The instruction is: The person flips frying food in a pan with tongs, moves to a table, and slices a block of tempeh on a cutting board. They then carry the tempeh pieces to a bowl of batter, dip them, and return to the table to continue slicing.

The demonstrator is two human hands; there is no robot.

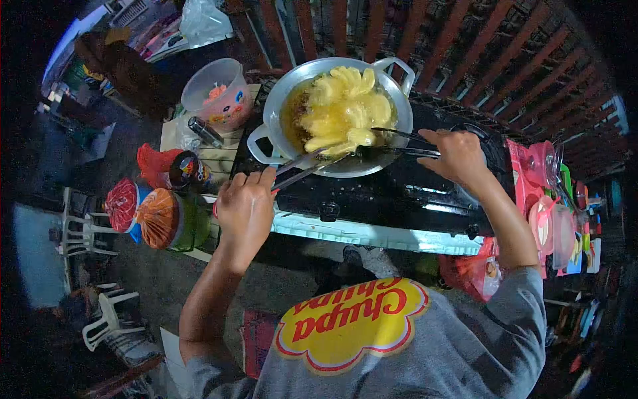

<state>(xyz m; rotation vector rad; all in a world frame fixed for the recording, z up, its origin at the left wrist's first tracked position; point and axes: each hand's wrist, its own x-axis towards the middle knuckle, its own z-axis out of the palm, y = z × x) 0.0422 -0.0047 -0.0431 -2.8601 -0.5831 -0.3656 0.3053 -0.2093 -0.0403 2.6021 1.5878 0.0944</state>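
Note:
A two-handled metal wok [272, 106] stands on the black stove [425, 193], with bubbling oil in it. Several fan-shaped yellow pieces, like battered banana [369, 110], fry in the oil. My left hand [246, 203] is closed around metal tongs [300, 174] with a bit of red at the grip. Their tips reach over the wok's near rim to a yellow piece. From the right, my right hand [455, 156] grips dark tongs [402, 135], whose two arms extend into the wok beside the same piece. Where those tips meet the food is partly hidden.
Left of the stove are a clear tub [216, 100] with pinkish contents, a dark-capped bottle [206, 132] and covered containers [159, 216]. Wooden slats [452, 40] rise behind the wok. Pink plastic ware [538, 166] stands at right. White chairs [109, 319] are at far left.

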